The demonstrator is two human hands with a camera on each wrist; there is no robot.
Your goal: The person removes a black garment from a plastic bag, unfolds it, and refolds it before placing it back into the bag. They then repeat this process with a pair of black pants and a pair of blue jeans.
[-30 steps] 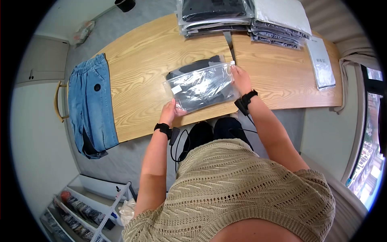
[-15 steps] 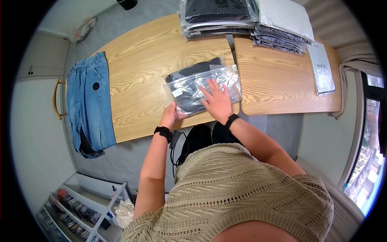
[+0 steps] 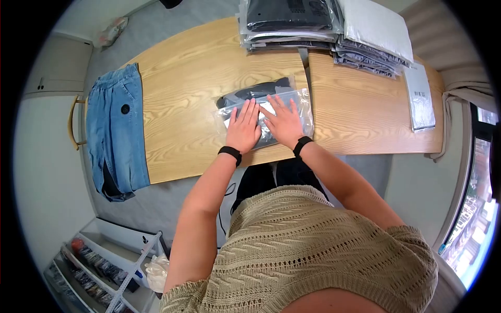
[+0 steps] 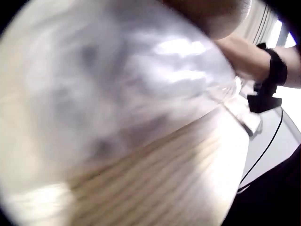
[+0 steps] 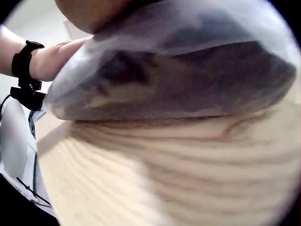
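A clear plastic bag (image 3: 305,116) with dark grey and black folded fabric inside lies on the wooden table (image 3: 182,115), near its front edge. Flat on top of it, fingers straight and spread, rests my right hand (image 3: 285,123). Beside it my left hand (image 3: 243,127) presses on the bag too, its fingers straight and pointing away from me. In the right wrist view the bag (image 5: 202,77) looks puffed up, with the dark fabric showing through. The left wrist view has the shiny plastic (image 4: 117,89) blurred and close. Part of a white label is hidden under the hands.
Blue jeans (image 3: 119,141) with an elastic waist lie over the table's left end. At the back stand a stack of bagged dark clothes (image 3: 289,18) and a stack topped by a white package (image 3: 378,28). A flat silver-grey package (image 3: 419,99) lies at the right. A divided bin (image 3: 107,271) sits lower left.
The right hand left the bag's top right corner and came flat onto its middle. The left hand then let go of the lower left corner and moved onto the bag beside it.
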